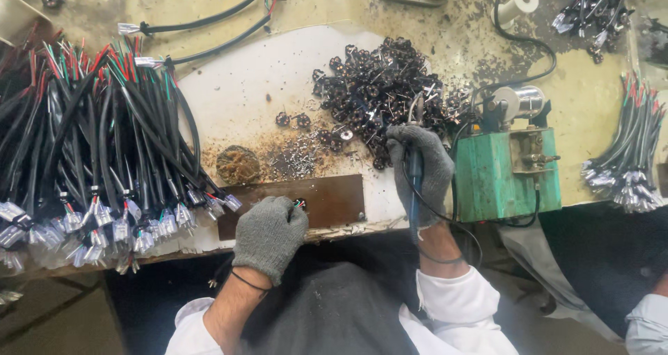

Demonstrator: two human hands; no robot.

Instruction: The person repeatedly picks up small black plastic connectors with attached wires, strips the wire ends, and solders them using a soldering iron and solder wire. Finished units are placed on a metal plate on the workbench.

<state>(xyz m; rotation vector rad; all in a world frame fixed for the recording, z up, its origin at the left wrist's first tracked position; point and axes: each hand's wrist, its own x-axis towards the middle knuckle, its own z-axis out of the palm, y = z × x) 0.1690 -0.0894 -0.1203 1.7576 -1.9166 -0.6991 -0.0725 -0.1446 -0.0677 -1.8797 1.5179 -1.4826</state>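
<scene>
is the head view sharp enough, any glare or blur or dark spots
Head view: even, soft light, mostly sharp; both gloved hands, left hand and right hand, read clearly. Slight glare on the white board and the metal cylinder. The pile of small dark parts merges into a mass, and under the table edge it falls into shadow. Edges bend a little from the wide lens.

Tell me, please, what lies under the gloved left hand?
The left hand rests on a brown plate, its fingers pinching a small wired part. The glove hides the rest.
</scene>
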